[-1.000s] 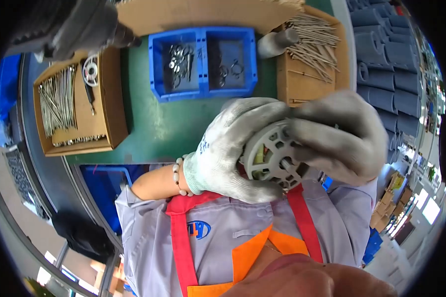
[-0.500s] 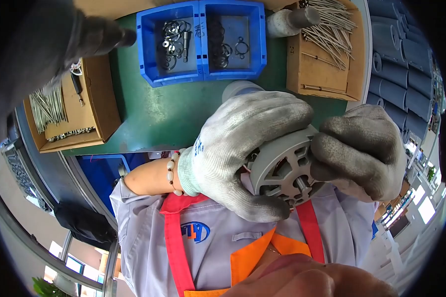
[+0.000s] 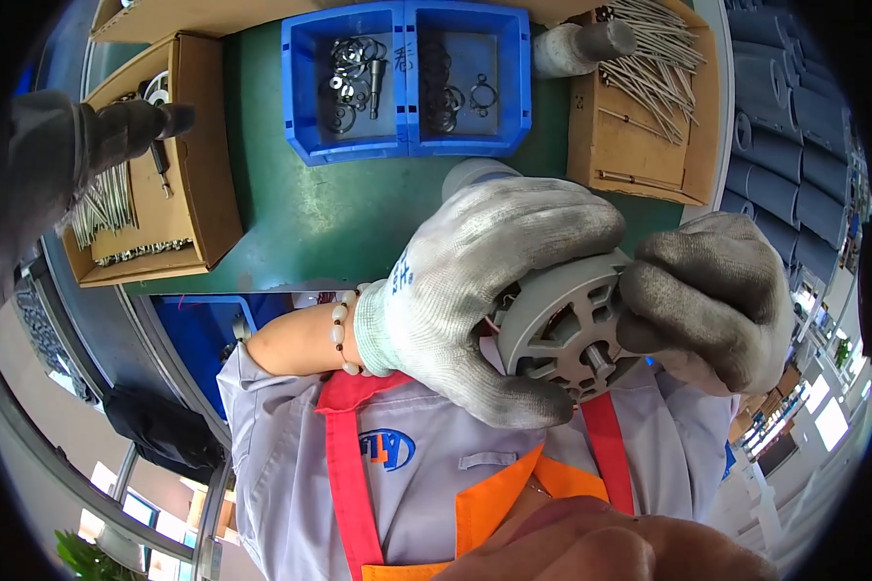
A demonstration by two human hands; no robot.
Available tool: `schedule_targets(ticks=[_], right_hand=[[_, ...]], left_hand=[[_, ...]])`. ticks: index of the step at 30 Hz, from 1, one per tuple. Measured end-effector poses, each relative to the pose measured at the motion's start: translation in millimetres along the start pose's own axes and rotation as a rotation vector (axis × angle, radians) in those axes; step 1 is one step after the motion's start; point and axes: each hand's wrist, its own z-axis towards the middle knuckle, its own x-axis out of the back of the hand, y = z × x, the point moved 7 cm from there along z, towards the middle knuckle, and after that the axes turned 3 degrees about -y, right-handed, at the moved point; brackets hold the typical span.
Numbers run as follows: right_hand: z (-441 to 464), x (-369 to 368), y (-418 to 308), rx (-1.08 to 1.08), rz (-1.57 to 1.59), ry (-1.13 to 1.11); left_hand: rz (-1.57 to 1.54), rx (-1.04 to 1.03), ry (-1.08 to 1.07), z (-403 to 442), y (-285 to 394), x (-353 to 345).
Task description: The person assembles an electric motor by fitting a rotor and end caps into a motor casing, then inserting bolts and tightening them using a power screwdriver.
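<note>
Gloved L hand clamped round edge of round grey slotted metal-looking housing, held off the surface, near chest. Gloved R hand: fingers curled at housing's R rim; can't tell if pinching a small pt. Progress (judged): short metal shaft already through slotted face; prob. mid-job, housing not set down; seating unclear. Beyond: blue plastic 2-compartment bin w/ loose metal rings; brown cardboard box w/ thin metal rods, R.
</note>
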Motion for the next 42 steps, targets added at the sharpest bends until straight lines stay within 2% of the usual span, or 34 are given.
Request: schedule_targets(ticks=[1,5,8,11,12,13,16,20,22,24,26,29,33,38,42], right_hand=[[0,3,-1,0.047,0.014,0.098],[4,4,-1,0.015,0.029,0.096],[0,5,-6,0.103,-0.053,0.212],[1,9,-6,-0.006,-0.154,0.303],[0,5,0,0.005,-0.047,0.249],[-4,5,3,0.012,0.025,0.201],[-4,13,-6,0.023,-0.144,0.239],[-6,14,-8,-0.016,-0.149,0.187],[-4,13,-7,-0.034,-0.185,0.197],[-2,13,-10,-0.052,-0.202,0.197],[-1,12,-9,-0.162,-0.185,0.184],[0,11,-14,-0.199,-0.298,0.208],[-4,4,-18,-0.164,-0.345,0.256],[-3,5,-20,-0.174,-0.349,0.167],[4,4,-16,-0.14,-0.133,0.16]], left_hand=[[-0.012,-0.007,0.011,-1,0,0],[0.022,-0.007,-0.01,-1,2,0],[0.04,0.003,-0.029,-3,2,0],[0.075,0.012,-0.039,-3,4,0],[0.08,-0.028,-0.063,-5,8,-3],[0.078,0.031,-0.043,-8,6,-3],[0.006,0.155,-0.013,-18,-4,-6],[-0.006,0.281,0.103,-27,-9,-9],[0.069,0.177,0.119,-23,-2,-9],[-0.005,0.22,0.165,-26,-5,-11],[-0.079,0.19,0.198,-30,-8,-13],[-0.022,0.16,0.196,-27,-1,-15],[0.084,0.133,0.22,-30,1,-11],[0.07,0.16,0.22,-28,3,-11],[0.037,0.21,0.21,-30,1,-11]])
